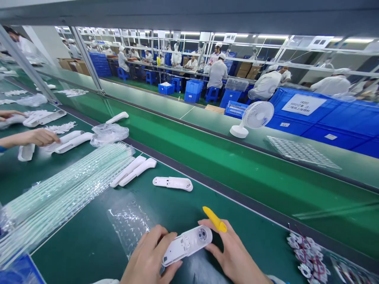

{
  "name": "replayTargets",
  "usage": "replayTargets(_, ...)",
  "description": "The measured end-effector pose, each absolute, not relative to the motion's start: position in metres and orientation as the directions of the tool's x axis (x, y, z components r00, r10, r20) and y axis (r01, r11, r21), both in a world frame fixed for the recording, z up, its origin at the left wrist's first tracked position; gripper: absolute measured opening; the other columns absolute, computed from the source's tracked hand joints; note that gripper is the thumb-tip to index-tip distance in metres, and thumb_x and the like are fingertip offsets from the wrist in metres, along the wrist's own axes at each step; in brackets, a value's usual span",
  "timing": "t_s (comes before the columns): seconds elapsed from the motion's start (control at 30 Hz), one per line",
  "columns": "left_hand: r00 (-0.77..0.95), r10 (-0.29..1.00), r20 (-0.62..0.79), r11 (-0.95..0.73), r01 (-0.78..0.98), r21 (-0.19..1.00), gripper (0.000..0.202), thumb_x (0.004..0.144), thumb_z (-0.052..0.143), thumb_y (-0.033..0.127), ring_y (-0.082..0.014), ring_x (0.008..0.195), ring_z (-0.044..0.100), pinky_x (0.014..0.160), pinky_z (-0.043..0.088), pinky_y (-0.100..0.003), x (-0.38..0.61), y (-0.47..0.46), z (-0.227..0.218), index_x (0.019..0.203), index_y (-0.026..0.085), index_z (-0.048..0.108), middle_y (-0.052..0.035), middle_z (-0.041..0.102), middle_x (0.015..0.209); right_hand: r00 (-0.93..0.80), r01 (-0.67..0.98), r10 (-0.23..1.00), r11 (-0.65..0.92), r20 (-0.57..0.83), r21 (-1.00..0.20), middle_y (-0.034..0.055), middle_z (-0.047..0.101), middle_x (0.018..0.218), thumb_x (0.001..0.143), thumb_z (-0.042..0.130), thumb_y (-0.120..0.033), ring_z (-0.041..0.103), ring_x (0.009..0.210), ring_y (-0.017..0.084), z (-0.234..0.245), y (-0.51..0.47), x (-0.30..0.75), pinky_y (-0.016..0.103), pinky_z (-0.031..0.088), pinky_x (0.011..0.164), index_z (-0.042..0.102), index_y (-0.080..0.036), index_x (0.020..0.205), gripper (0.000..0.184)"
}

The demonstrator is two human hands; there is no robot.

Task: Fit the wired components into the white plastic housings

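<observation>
A white plastic housing half (189,243), long with a rounded end and a small round grey part in that end, is held just above the bench. My left hand (154,252) is closed around its lower left end. The fingers and thumb of my right hand (226,250) pinch its rounded right end. A yellow pointed sleeve, seemingly a finger cot (214,219), sticks up from a finger of my right hand. Another white housing piece (172,183) lies beyond my hands, and a clear bubble-textured plastic sheet (130,221) lies beside my left hand.
Bundled pale green rods in film (68,181) and paired white shells (134,170) lie left. A co-worker's hand (41,137) touches shells farther left. Small white parts with red wires (308,256) lie right. Past the green conveyor belt (189,142) stand a white fan (257,115) and blue crates (299,110).
</observation>
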State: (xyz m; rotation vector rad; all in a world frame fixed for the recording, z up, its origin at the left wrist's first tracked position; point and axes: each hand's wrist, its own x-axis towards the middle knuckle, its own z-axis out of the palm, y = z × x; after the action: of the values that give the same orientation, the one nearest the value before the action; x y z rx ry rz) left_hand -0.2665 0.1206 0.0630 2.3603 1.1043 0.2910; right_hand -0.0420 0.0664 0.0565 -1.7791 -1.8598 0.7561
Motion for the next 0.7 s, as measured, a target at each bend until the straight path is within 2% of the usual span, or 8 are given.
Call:
replayTargets(0.07,0.645,0.763,-0.035,-0.527,0.653,0.544,0.035,0.079,0.051,0.028,-0.0199,0.087,0.059,0.069,0.054,-0.028,-0.267,0.120,0.063,0.114,0.027,0.053,-0.0066,0.058,0.102,-0.066,0.752,0.998,0.036,-0.022,-0.658,0.0054,0.055,0.108,0.081,0.050,-0.018,0.051,0.103,0.019,0.056,0.067,-0.042,0.039,0.045,0.088,0.045,-0.027,0.114,0.034)
replayTargets(0.17,0.568,0.821,-0.060,-0.434,0.688,0.582,0.050,0.075,0.055,0.044,-0.0225,0.096,0.058,0.073,0.053,-0.030,-0.276,0.124,0.069,0.123,0.030,0.046,-0.0069,0.055,0.112,-0.077,0.775,0.994,0.110,0.080,-0.623,0.0045,0.056,0.106,0.080,0.051,-0.018,0.053,0.100,0.019,0.058,0.072,-0.038,0.038,0.046,0.084,0.045,-0.027,0.113,0.035)
replayTargets(0.23,0.401,0.913,-0.071,-0.280,0.744,0.607,0.057,0.072,0.052,0.056,-0.0239,0.095,0.058,0.073,0.053,-0.033,-0.292,0.133,0.076,0.122,0.027,0.046,-0.0080,0.055,0.113,-0.064,0.806,0.984,0.149,0.166,-0.573,0.0050,0.057,0.106,0.079,0.052,-0.018,0.054,0.097,0.020,0.060,0.080,-0.032,0.039,0.047,0.082,0.045,-0.026,0.112,0.034)
replayTargets(0.3,0.170,0.978,-0.122,-0.061,0.787,0.613,0.058,0.070,0.045,0.065,-0.0238,0.084,0.060,0.072,0.052,-0.035,-0.314,0.145,0.082,0.107,0.022,0.055,-0.0084,0.059,0.100,-0.044,0.840,0.972,0.160,0.230,-0.519,0.0062,0.058,0.103,0.077,0.054,-0.018,0.055,0.094,0.022,0.060,0.091,-0.027,0.041,0.048,0.078,0.046,-0.024,0.109,0.033)
replayTargets(0.37,0.007,0.958,-0.286,0.173,0.782,0.599,0.061,0.065,0.042,0.072,-0.0228,0.070,0.061,0.066,0.051,-0.035,-0.336,0.156,0.082,0.090,0.018,0.058,-0.0074,0.062,0.081,-0.049,0.847,0.960,0.186,0.275,-0.497,0.0072,0.057,0.100,0.078,0.052,-0.016,0.055,0.093,0.022,0.060,0.104,-0.029,0.041,0.049,0.076,0.046,-0.022,0.108,0.031)
replayTargets(0.43,-0.036,0.877,-0.479,0.360,0.709,0.606,0.067,0.060,0.044,0.075,-0.0205,0.056,0.059,0.051,0.050,-0.031,-0.352,0.162,0.076,0.088,0.015,0.056,-0.0057,0.061,0.069,-0.081,0.832,0.948,0.235,0.309,-0.503,0.0080,0.055,0.101,0.080,0.049,-0.015,0.055,0.092,0.021,0.059,0.116,-0.039,0.038,0.049,0.077,0.043,-0.020,0.112,0.033)
replayTargets(0.5,-0.015,0.822,-0.570,0.472,0.577,0.666,0.072,0.058,0.046,0.075,-0.0168,0.042,0.055,0.035,0.044,-0.027,-0.358,0.162,0.066,0.093,0.012,0.052,-0.0035,0.059,0.061,-0.117,0.821,0.934,0.281,0.336,-0.496,0.0085,0.054,0.100,0.080,0.046,-0.012,0.054,0.090,0.019,0.058,0.127,-0.053,0.035,0.049,0.076,0.040,-0.018,0.115,0.035)
replayTargets(0.7,0.024,0.808,-0.588,0.567,0.239,0.788,0.062,0.055,0.059,0.066,-0.0083,0.025,0.044,0.026,0.030,-0.017,-0.340,0.155,0.051,0.083,0.011,0.049,0.0003,0.057,0.047,-0.190,0.919,0.846,0.332,0.498,-0.213,0.0108,0.056,0.086,0.079,0.042,-0.010,0.051,0.076,0.023,0.053,0.146,-0.082,0.038,0.048,0.061,0.045,-0.012,0.107,0.028)
